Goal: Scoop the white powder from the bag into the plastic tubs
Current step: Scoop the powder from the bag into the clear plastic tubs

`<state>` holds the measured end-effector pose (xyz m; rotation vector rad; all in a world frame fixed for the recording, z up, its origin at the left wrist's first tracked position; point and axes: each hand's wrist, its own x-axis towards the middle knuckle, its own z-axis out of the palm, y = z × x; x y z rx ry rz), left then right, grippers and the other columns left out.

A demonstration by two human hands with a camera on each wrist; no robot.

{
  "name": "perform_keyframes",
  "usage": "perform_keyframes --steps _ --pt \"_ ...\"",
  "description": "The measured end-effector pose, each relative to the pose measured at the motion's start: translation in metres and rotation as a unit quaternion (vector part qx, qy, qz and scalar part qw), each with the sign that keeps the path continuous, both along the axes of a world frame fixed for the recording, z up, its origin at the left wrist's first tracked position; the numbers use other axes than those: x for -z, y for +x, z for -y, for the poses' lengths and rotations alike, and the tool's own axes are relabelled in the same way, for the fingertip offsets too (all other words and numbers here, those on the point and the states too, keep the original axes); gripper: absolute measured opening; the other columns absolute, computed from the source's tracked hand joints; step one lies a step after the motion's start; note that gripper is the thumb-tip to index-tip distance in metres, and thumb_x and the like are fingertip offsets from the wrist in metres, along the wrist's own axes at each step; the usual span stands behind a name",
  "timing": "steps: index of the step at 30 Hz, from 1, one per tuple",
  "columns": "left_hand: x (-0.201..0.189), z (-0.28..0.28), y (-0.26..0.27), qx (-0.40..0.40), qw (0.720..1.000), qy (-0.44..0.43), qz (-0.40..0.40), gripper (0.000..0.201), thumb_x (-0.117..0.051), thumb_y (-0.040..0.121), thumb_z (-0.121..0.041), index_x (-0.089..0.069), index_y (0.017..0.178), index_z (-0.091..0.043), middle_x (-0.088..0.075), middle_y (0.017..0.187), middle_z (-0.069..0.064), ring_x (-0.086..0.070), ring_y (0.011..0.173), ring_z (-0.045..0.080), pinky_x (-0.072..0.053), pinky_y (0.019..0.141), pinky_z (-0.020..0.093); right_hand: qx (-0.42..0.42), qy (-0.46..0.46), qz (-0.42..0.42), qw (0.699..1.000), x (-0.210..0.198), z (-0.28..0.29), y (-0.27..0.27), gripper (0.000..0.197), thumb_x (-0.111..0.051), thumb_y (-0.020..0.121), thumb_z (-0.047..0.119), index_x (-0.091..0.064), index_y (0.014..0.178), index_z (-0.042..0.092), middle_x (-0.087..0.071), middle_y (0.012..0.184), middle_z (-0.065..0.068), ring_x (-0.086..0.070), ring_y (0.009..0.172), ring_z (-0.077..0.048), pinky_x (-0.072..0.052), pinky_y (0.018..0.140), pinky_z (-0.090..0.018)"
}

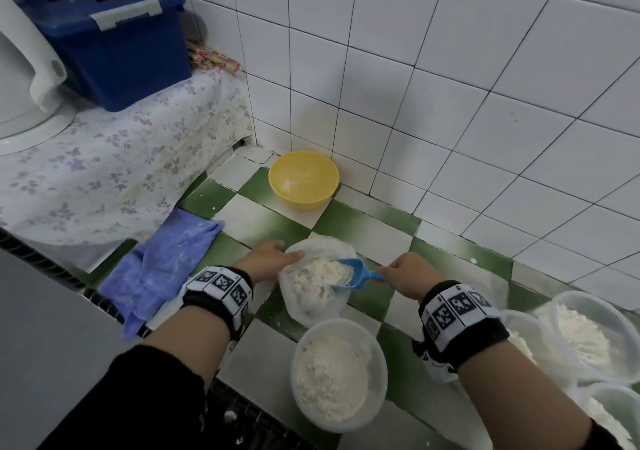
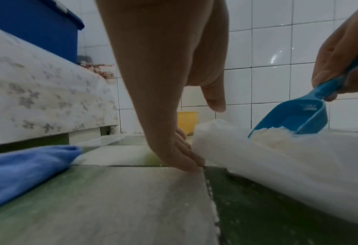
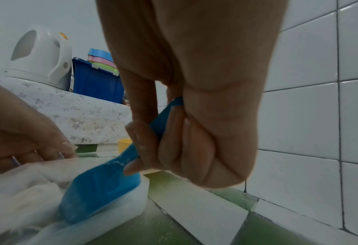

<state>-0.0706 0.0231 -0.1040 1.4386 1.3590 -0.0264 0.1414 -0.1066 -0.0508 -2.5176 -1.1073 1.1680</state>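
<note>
Powder-filled tub (image 1: 337, 373), no readable labels

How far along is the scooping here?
Done: the near tub and another at right already hold powder. In hand: the right hand holds the blue scoop in the bag, steadied by the left hand. Left: powder remains in the bag.

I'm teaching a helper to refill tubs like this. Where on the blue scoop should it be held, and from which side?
Grip the blue scoop by its narrow handle, coming from the right, as the right hand does. The handle points away from the bag, while the wide bowl dips into the white powder, so that end stays free to fill.
</note>
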Motion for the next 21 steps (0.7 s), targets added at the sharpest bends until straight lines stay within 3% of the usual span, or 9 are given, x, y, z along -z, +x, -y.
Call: perform_keyframes --steps 2,4,6,12,16,17,19,21 --pt "0.002 0.002 0.01 0.004 1.0 -0.006 0.029 0.052 -0.061 0.093 -0.045 -0.055 0.131 -0.01 -0.064 0.125 0.007 -0.065 0.101 0.019 -0.054 0.083 0.028 0.009 0.002 0.003 1.0 0.004 0.001 0.0 0.038 -0.05 0.094 0.029 -0.064 0.105 -0.005 -0.045 0.065 0.0 -0.04 0.055 -0.009 -0.034 0.053 -0.018" --pt "0.002 0.007 0.019 -0.016 0.999 -0.006 0.047 0.038 -0.057 0.097 -0.041 -0.064 0.112 -0.007 -0.07 0.096 0.004 -0.065 0.076 0.011 -0.048 0.057 0.02 0.014 0.004 0.0 1.0 0.007 0.002 0.0 0.038 -0.05 0.094 0.028 -0.064 0.105 -0.006 -0.045 0.064 0.0 -0.039 0.055 -0.009 -0.033 0.052 -0.018" --pt "0.003 0.009 0.023 -0.033 0.999 -0.005 0.043 0.036 -0.053 0.099 -0.038 -0.065 0.105 -0.005 -0.066 0.083 0.0 -0.061 0.07 0.01 -0.042 0.05 0.019 0.021 0.008 -0.002 1.0 0.009 0.005 0.0 0.039 -0.049 0.094 0.029 -0.063 0.104 -0.006 -0.044 0.063 0.0 -0.039 0.054 -0.009 -0.033 0.051 -0.017" --pt "0.006 0.011 0.02 -0.081 0.993 -0.04 0.07 0.024 -0.057 0.099 -0.027 -0.063 0.09 -0.006 -0.067 0.076 0.003 -0.063 0.061 0.011 -0.044 0.043 0.016 0.037 0.015 -0.01 0.999 0.013 0.013 -0.001 0.04 -0.049 0.095 0.03 -0.063 0.103 -0.006 -0.043 0.062 0.001 -0.037 0.053 -0.008 -0.031 0.049 -0.016" --pt "0.007 0.008 0.014 -0.106 0.991 -0.032 0.075 0.021 -0.058 0.098 -0.026 -0.063 0.094 -0.006 -0.067 0.08 0.004 -0.063 0.067 0.013 -0.046 0.045 0.017 0.049 0.025 -0.012 0.998 0.013 0.016 0.001 0.039 -0.049 0.095 0.029 -0.064 0.102 -0.007 -0.043 0.062 0.0 -0.038 0.053 -0.009 -0.032 0.051 -0.017" --pt "0.005 0.007 0.012 -0.102 0.992 -0.027 0.065 0.023 -0.059 0.097 -0.028 -0.064 0.097 -0.005 -0.068 0.084 0.006 -0.064 0.071 0.016 -0.049 0.05 0.02 0.052 0.024 -0.016 0.998 0.012 0.016 0.001 0.038 -0.05 0.095 0.029 -0.064 0.103 -0.005 -0.044 0.062 0.0 -0.038 0.054 -0.009 -0.033 0.052 -0.017" --pt "0.006 0.001 0.004 -0.056 0.998 -0.02 0.018 0.032 -0.061 0.095 -0.035 -0.066 0.103 -0.003 -0.07 0.098 0.012 -0.066 0.087 0.024 -0.056 0.076 0.032 0.048 0.019 -0.018 0.999 0.011 0.014 -0.001 0.034 -0.049 0.096 0.028 -0.066 0.102 0.0 -0.045 0.065 0.0 -0.04 0.055 -0.008 -0.036 0.054 -0.016" --pt "0.004 -0.002 -0.002 0.014 0.999 -0.011 -0.027 0.037 -0.061 0.094 -0.041 -0.067 0.104 -0.006 -0.069 0.108 0.012 -0.065 0.098 0.027 -0.052 0.092 0.038 0.047 0.024 -0.019 0.998 0.011 0.011 -0.002 0.031 -0.049 0.097 0.028 -0.066 0.098 0.002 -0.045 0.064 0.0 -0.04 0.055 -0.008 -0.036 0.053 -0.016"
